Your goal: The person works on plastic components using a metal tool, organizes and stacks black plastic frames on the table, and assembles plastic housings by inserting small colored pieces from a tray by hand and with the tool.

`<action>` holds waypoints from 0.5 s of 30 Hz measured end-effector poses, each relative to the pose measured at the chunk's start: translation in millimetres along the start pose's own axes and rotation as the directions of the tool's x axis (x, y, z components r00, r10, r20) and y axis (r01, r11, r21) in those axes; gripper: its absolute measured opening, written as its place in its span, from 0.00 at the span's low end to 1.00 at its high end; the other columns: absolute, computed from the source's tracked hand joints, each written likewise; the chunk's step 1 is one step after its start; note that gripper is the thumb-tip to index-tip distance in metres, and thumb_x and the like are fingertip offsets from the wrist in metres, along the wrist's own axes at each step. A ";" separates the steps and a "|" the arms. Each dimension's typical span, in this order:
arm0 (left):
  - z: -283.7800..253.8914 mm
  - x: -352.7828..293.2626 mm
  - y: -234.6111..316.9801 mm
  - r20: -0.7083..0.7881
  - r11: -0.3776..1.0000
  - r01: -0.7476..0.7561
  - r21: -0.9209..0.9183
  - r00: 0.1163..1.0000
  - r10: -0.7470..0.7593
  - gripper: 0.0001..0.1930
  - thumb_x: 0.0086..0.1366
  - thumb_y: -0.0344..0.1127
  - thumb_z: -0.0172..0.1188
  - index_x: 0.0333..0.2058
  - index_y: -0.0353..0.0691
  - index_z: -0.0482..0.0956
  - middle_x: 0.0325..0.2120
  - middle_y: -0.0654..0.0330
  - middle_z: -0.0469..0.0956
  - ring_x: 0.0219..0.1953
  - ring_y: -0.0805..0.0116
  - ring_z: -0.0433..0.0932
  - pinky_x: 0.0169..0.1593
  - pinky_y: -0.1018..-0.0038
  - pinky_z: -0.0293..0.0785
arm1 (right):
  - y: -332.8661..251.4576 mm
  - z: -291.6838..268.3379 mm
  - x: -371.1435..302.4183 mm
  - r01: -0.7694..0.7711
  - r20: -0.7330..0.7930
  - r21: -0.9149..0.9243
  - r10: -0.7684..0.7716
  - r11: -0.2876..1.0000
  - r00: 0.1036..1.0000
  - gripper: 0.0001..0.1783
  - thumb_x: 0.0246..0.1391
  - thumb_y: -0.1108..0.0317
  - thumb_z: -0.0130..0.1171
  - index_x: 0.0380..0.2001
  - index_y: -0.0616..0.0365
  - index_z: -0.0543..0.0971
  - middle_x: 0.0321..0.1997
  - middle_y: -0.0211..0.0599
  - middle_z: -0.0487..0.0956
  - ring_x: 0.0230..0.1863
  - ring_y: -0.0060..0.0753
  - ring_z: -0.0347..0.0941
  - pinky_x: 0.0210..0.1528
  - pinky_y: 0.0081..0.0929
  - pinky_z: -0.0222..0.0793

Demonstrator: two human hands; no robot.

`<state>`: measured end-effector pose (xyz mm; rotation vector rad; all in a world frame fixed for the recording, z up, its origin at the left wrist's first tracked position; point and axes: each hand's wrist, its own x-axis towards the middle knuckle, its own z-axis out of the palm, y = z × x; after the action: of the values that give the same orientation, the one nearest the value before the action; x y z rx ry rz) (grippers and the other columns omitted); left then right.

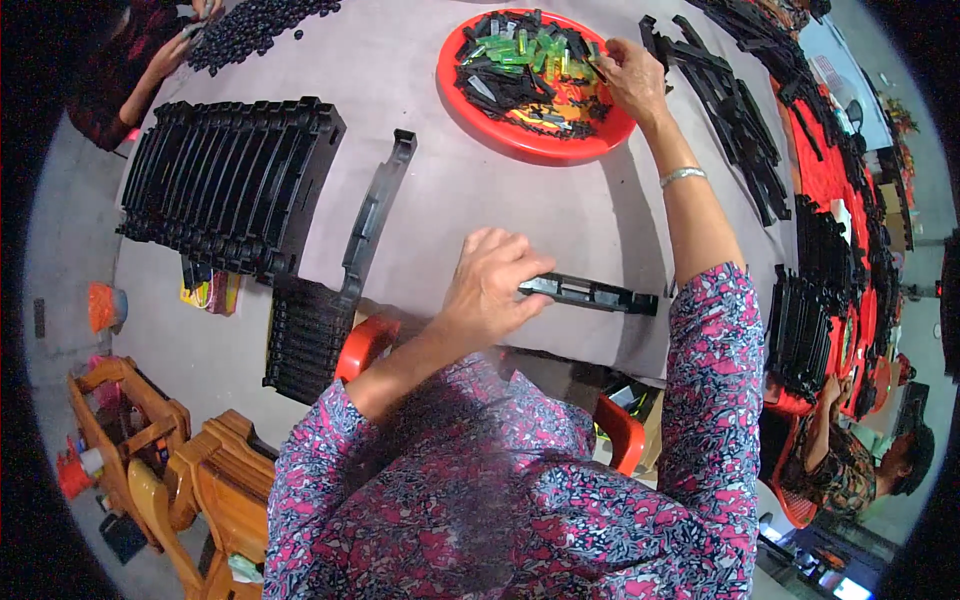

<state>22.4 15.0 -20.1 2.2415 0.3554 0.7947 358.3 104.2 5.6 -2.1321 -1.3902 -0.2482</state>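
My left hand point(490, 282) is closed around one end of a long, black, slotted plastic strip point(603, 294), held crosswise in front of my body near the table edge. My right hand point(634, 80) reaches out to the right rim of a round red tray point(540, 150). Its fingertips are bent together over small parts there, and what they pinch, if anything, is hidden. Inside the tray lie green and clear pieces point(515, 48), black pieces point(495, 92) and tiny dark parts near the front.
Left of me stands a row of black plastic strips point(215, 180), with a single strip point(375, 205) beside it. More strips point(725, 110) lie at the right. Small black parts point(255, 35) are heaped far left, near another person's arm point(145, 95). Wooden chairs point(215, 465) stand lower left.
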 end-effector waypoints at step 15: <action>0.4 -4.0 1.6 0.011 1.000 0.001 -0.025 1.000 -0.001 0.19 0.42 0.33 0.70 0.38 0.41 0.82 0.29 0.61 0.72 0.38 0.60 0.71 0.50 0.61 0.62 | -15.3 33.2 -5.0 0.206 0.136 -0.167 -0.184 0.964 0.973 0.14 0.47 0.60 0.63 0.35 0.56 0.82 0.30 0.47 0.81 0.36 0.50 0.79 0.41 0.40 0.74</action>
<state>19.6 11.8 -20.9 2.2212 0.3393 0.7819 337.5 123.3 -18.2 -2.1850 -1.7097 -0.3390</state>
